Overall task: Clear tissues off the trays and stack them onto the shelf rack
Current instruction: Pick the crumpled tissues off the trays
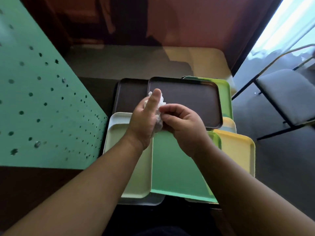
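Several trays lie overlapping on a table below me. A dark brown tray (190,103) sits at the back on top, another brown tray (131,96) to its left. In front lie a cream tray (117,142), a mint green tray (172,167) and a yellow tray (238,150); a lime green tray (225,89) shows at the back right. A crumpled white tissue (161,106) is held above the trays between both hands. My left hand (144,120) cups it with the forefinger raised. My right hand (184,123) pinches it from the right.
A mint green perforated panel (39,103) stands close on the left. A grey-seated chair with a black frame (289,97) is at the right. A pale tabletop (201,62) lies beyond the trays, with a reddish wall behind and a bright window at the top right.
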A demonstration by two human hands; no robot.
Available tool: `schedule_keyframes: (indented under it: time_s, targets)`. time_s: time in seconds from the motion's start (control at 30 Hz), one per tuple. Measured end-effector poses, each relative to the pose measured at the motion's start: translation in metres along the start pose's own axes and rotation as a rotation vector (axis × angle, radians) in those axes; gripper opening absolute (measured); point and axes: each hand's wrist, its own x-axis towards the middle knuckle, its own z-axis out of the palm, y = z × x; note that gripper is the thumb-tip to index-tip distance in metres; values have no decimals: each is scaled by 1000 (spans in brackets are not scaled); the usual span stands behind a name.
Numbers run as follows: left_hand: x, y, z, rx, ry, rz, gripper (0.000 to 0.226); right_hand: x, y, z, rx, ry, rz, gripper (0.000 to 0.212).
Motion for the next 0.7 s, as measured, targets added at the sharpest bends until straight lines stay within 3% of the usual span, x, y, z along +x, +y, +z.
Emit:
schedule_keyframes:
  time_s: [0.13,0.2,0.27,0.33,0.37,0.43,0.53,0.63,0.7]
  targets:
    - [-2,-24,69,15,-49,-181,39,-31,-11,-64,129,59,-54,24]
    - [-9,-40,107,-35,-64,-251,36,-52,-14,-102,-151,139,-202,23]
    - [-13,-62,144,-117,-65,-304,32,-74,-14,-142,-623,226,-350,27]
    - [-19,-86,181,-132,-98,-367,38,-97,-7,-182,-998,289,-388,41]
    - [-24,-99,199,-96,-139,-400,39,-109,-3,-202,-1062,289,-360,49]
    - [-38,-124,239,-32,-256,-486,39,-131,11,-238,-1041,284,-329,57]
    - [-66,-156,296,-33,-437,-640,44,-164,35,-286,-988,416,-423,59]
    - [-80,-188,337,-49,-469,-724,43,-188,56,-318,-900,597,-481,61]
    - [-84,-206,356,-73,-444,-753,54,-200,65,-336,-831,693,-480,55]
